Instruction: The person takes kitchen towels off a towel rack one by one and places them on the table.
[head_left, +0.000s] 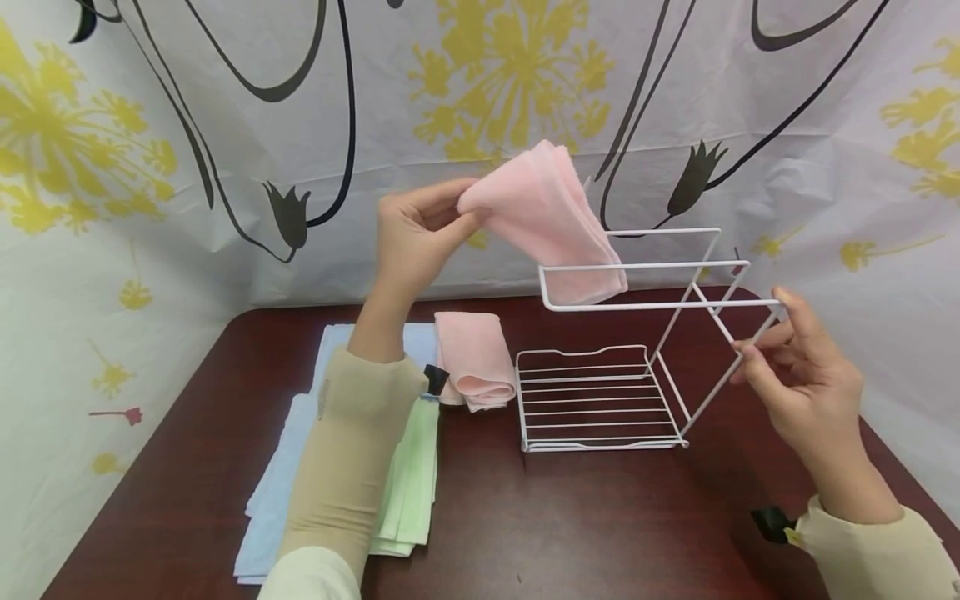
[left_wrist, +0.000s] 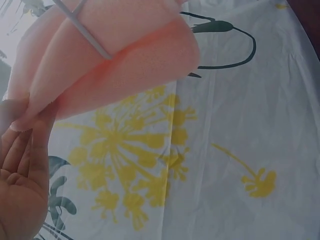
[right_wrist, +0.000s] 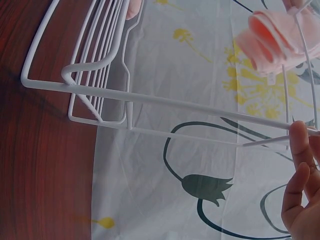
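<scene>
My left hand [head_left: 420,237] pinches a folded pink towel [head_left: 536,212] by one end, between thumb and fingers. The towel's other end slopes down to the right among the top bars of a white wire rack [head_left: 660,306]. In the left wrist view a white bar crosses the front of the held towel [left_wrist: 145,75]. On the rack's right side, my right hand [head_left: 817,383] grips the upper frame with thumb and fingers. The rack stands upright, with its wire bottom shelf [head_left: 607,447] low over the table.
Left of the rack lies a second folded pink towel [head_left: 472,346]. Blue towels [head_left: 273,500] and green towels [head_left: 408,500] lie partly behind my left sleeve. The dark red table [head_left: 585,525] ends at a white patterned sheet [head_left: 225,250] hanging behind it.
</scene>
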